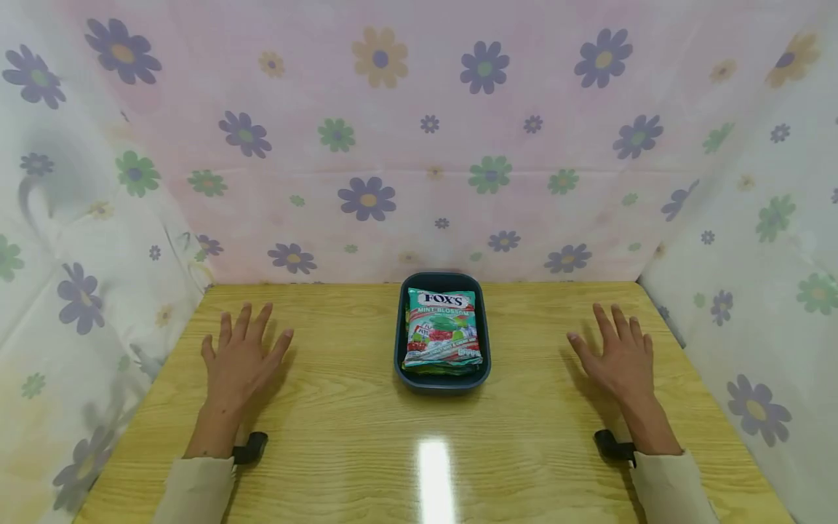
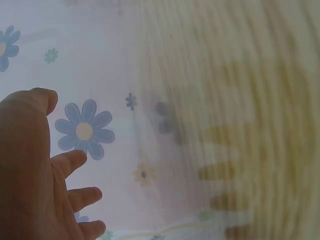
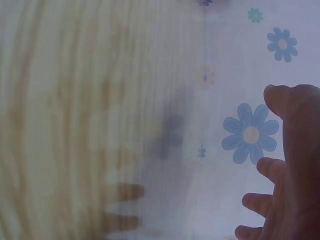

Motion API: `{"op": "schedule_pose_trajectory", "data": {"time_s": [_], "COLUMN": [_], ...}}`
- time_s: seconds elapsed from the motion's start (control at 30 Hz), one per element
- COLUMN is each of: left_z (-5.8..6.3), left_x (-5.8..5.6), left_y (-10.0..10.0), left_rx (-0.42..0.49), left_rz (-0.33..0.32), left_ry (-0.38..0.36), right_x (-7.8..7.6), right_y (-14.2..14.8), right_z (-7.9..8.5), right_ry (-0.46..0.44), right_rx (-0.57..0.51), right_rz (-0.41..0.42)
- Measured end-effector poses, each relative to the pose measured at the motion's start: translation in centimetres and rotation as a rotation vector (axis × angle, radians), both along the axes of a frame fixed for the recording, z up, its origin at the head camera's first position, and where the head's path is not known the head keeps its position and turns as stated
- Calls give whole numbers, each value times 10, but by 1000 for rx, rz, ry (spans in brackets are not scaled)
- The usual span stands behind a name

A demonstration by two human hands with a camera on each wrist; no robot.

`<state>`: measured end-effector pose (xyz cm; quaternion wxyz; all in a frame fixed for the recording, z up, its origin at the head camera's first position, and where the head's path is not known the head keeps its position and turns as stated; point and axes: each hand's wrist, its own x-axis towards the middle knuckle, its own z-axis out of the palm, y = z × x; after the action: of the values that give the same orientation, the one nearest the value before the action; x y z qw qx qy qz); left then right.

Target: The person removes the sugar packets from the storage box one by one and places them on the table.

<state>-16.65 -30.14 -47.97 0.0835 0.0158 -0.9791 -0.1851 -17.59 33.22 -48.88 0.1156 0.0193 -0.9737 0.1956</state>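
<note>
Here, left hand (image 1: 237, 366) and right hand (image 1: 620, 364), spread and empty, flank the Fox's Mint Blossom bag (image 1: 443, 329), the right slightly nearer

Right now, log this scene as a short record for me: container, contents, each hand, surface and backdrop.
container: dark blue rounded rectangular tray
contents: Fox's Mint Blossom packet, face up, with green packaging showing beneath
left hand: fingers spread, holding nothing, left of the tray
right hand: fingers spread, holding nothing, right of the tray
surface: wood-grain table
backdrop: flower-print cloth
</note>
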Motion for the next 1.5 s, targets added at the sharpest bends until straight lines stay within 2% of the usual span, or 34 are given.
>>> {"op": "schedule_pose_trajectory", "data": {"time_s": [0.37,0.83,1.0,1.1,1.3,1.5], "left_z": [0,-1,-1,0,0,7], "left_x": [-4,-8,-9,-7,-7,-11], "left_y": [5,12,14,15,20,34], "left_rx": [-5,37,60,76,133,229], "left_rz": [-17,-55,-73,-75,-90,-103], "left_ry": [39,105,160,174,119,41], "right_x": [-1,0,1,3,3,-3], "right_y": [2,-3,-8,-13,-20,-26], "right_z": [-2,-1,2,5,9,13], "right_ry": [102,168,165,134,89,66], "right_rx": [-6,-44,-81,-108,-154,-162], "right_rz": [21,28,32,30,29,43]}}
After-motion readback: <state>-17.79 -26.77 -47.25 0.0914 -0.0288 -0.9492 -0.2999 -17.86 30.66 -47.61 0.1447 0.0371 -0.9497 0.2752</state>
